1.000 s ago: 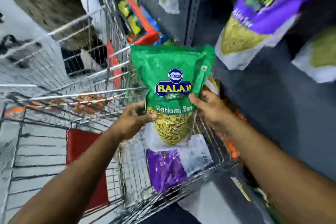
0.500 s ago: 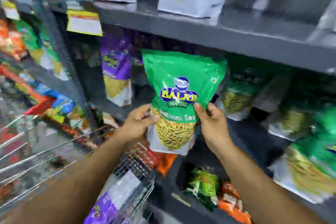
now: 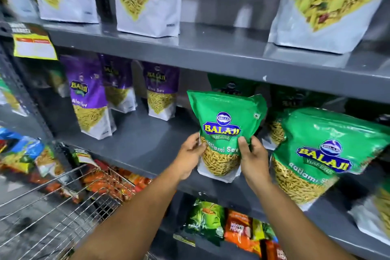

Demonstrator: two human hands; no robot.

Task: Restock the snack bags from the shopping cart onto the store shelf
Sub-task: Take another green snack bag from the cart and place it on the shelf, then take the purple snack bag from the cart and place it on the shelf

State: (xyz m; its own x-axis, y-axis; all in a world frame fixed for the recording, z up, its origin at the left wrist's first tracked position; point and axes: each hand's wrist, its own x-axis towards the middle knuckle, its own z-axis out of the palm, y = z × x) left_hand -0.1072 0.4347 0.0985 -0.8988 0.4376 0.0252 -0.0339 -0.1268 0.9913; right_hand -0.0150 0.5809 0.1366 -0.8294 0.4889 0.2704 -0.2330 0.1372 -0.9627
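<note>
A green Balaji Ratlami Sev bag (image 3: 225, 124) stands upright at the front of the grey middle shelf (image 3: 135, 143). My left hand (image 3: 190, 154) grips its lower left side and my right hand (image 3: 253, 158) grips its lower right side. Whether its base touches the shelf I cannot tell. Just to its right leans another green bag (image 3: 322, 154) of the same snack, with more green bags dark behind. The wire shopping cart (image 3: 63, 207) is at the lower left, its contents out of view.
Three purple Aloo Sev bags (image 3: 88, 99) stand at the left of the same shelf. White-bottomed snack bags (image 3: 145, 0) line the upper shelf. Small packets (image 3: 236, 228) fill the lower shelf. A yellow price tag (image 3: 33, 46) hangs at the upper left.
I have lifted the green bag from above the cart up to the middle shelf, and my view has swung from the cart to the shelf. Both hands still hold it.
</note>
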